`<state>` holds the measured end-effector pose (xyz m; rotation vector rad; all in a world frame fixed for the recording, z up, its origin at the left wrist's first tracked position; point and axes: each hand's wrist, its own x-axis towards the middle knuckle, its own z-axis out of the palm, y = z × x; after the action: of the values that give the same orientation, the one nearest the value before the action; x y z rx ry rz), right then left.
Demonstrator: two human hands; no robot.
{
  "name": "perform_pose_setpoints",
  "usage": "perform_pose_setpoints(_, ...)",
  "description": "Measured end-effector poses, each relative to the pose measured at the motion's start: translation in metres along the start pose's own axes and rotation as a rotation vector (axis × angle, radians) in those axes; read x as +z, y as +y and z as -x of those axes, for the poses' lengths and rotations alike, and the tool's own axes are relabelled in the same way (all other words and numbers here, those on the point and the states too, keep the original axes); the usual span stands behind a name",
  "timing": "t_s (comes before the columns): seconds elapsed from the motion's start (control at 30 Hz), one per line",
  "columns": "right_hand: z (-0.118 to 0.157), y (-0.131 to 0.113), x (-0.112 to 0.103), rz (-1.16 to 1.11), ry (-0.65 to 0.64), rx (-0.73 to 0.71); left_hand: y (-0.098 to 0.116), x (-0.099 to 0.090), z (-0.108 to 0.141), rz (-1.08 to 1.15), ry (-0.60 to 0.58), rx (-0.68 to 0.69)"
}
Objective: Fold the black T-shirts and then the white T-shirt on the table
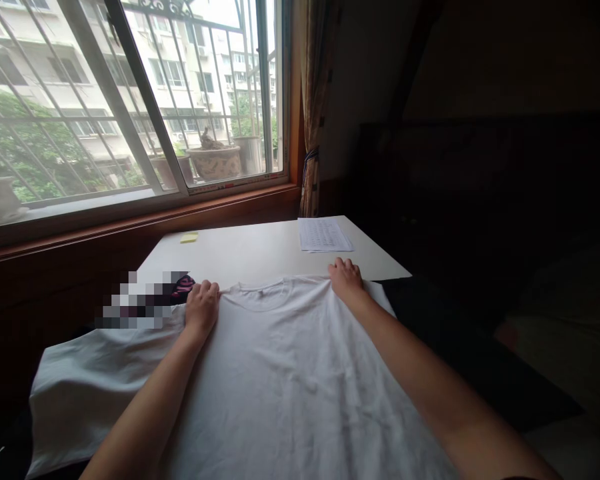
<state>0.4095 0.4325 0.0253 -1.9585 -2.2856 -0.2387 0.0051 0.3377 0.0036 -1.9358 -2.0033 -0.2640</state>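
A white T-shirt (280,360) lies spread out on the white table (240,250), its neckline towards the window and its body reaching down to the bottom of the view. My left hand (203,308) grips the shirt at the left shoulder, fingers curled over the cloth. At the right shoulder, my right hand (347,277) is closed on the fabric in the same way. The left sleeve (95,387) drapes out past my left forearm. Part of the right side is hidden beneath my right arm.
Printed sheets (324,235) lie at the table's far right, and a yellow sticky-note pad (189,237) at its far left. A dark item with pink lettering (184,287) sits by my left hand, partly blurred out. Behind stand a barred window and a tied curtain (311,133).
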Motion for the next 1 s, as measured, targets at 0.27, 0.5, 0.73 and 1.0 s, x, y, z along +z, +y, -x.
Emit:
perform_pose_setpoints(0.27, 0.041, -0.085, 0.029, -0.244, -0.028, -0.32, 0.047, 0.005, 0.017, 0.127, 0.028, 0.173)
perform_pose_setpoints(0.5, 0.039, -0.081, 0.033, -0.353, -0.12, -0.391, 0.053, 0.015, 0.03, 0.154, -0.157, 0.035)
perform_pose_setpoints(0.73, 0.01, 0.033, 0.001, -0.273, -0.04, -0.127, 0.051, 0.006, 0.03, 0.138, -0.216, 0.024)
perform_pose_setpoints(1.0, 0.019, 0.127, -0.029, -0.603, -0.35, -0.039, 0.052, 0.009, 0.03, 0.131, -0.207, 0.023)
